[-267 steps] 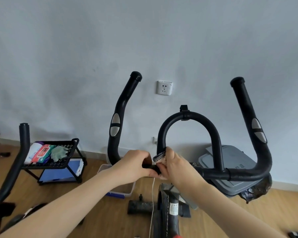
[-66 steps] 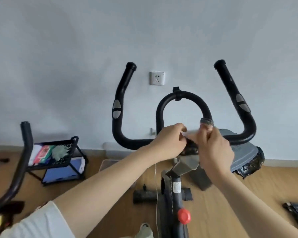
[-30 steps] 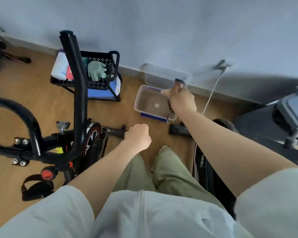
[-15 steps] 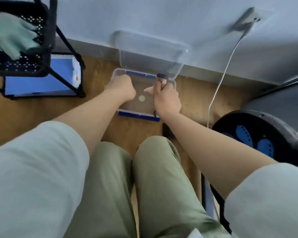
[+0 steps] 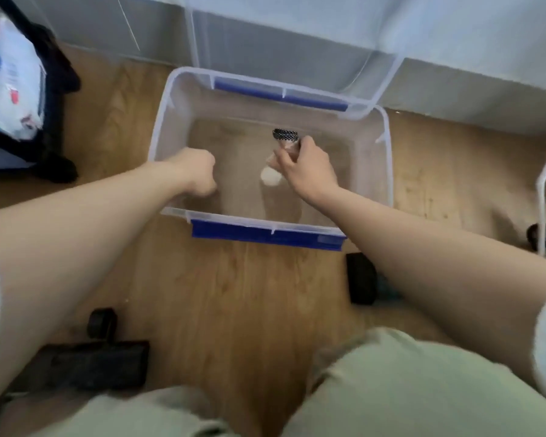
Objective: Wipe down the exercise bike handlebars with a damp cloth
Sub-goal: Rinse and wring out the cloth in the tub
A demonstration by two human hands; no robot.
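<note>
While both hands reach into a clear plastic tub (image 5: 167, 121) on the wood floor (image 5: 234, 294) by the wall, the right hand (image 5: 306, 167) grasps the cloth (image 5: 285, 134); the left hand (image 5: 196, 173) is an empty fist. Black rack (image 5: 54, 99) at left.

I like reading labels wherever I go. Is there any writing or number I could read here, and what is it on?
None can be read.
White packet on the black rack: red marks and grey lines, too blurred to read.
Clear plastic tub, its blue handle, and the cloth in the right hand: no writing visible.
</note>
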